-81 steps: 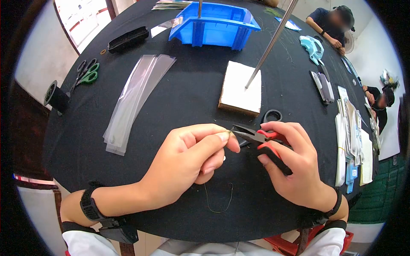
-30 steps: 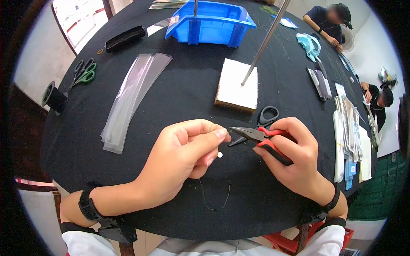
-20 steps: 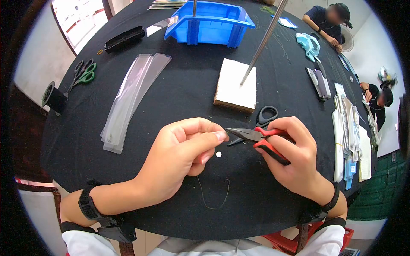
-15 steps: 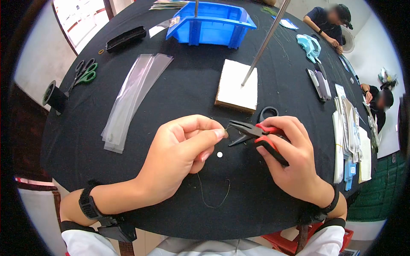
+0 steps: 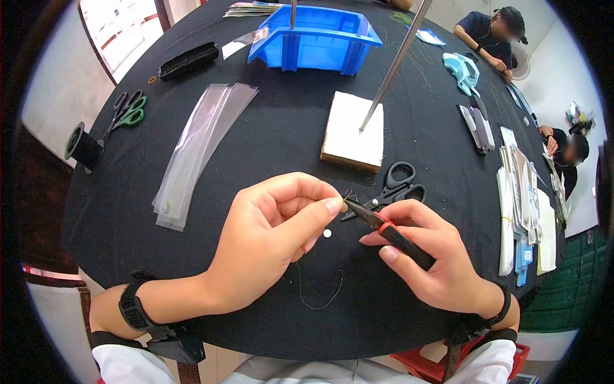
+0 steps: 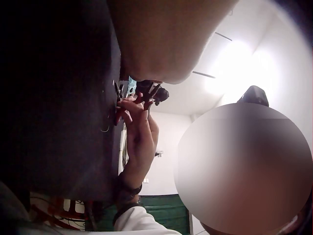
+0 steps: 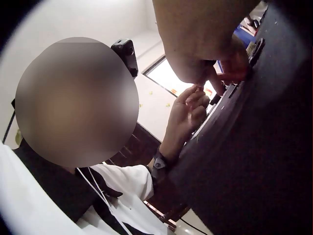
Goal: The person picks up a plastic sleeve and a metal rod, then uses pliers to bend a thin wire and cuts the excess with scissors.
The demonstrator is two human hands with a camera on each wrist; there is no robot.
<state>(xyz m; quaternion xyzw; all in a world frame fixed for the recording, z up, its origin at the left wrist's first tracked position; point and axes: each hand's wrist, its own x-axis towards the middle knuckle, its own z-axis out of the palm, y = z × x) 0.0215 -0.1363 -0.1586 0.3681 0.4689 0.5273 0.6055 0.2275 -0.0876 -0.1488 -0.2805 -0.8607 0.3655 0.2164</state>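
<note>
Black tabletop (image 5: 268,147): left hand (image 5: 268,237) pinches something hidden; right hand (image 5: 435,262) grips pliers (image 5: 390,232).

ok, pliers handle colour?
Red and black grips on the pliers, clearest in the head view.

Bare black tabletop (image 5: 268,150) lies open ahead of both hands up to the white block (image 5: 354,131), whose slanted metal rod (image 5: 391,67) crosses the space above, while the black scissors (image 5: 391,189) lie just beyond the right hand (image 5: 428,256).
</note>
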